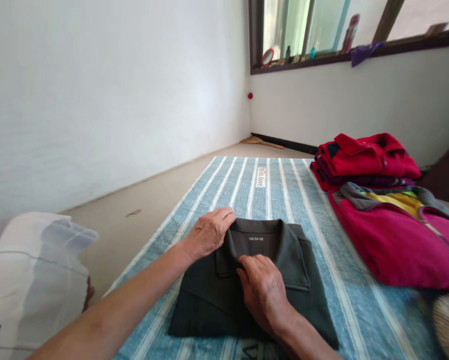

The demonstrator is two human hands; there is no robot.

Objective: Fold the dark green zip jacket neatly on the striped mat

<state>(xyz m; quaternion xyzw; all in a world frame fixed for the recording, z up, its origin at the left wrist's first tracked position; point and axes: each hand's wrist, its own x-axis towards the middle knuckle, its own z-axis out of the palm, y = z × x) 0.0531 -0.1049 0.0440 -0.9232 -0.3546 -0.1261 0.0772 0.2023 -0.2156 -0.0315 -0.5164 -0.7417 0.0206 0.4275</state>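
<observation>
A dark green collared garment [209, 305] lies folded on a blue-and-white striped cloth [284, 192], its collar at the far end. My left hand [211, 231] grips the left side of the collar near its back corner, fingers closed on the fabric. Lower down, at the front of the neck opening, my right hand [264, 290] has its fingers pressed together on the collar's front edge. Inside the neck a printed size mark shows.
To the right lie a folded pink jacket [382, 240] and a stack of red garments [370, 160]. A white translucent bag [33, 280] stands at the left. Behind are a wall, a window sill with small items and a broom [262, 142] on the floor.
</observation>
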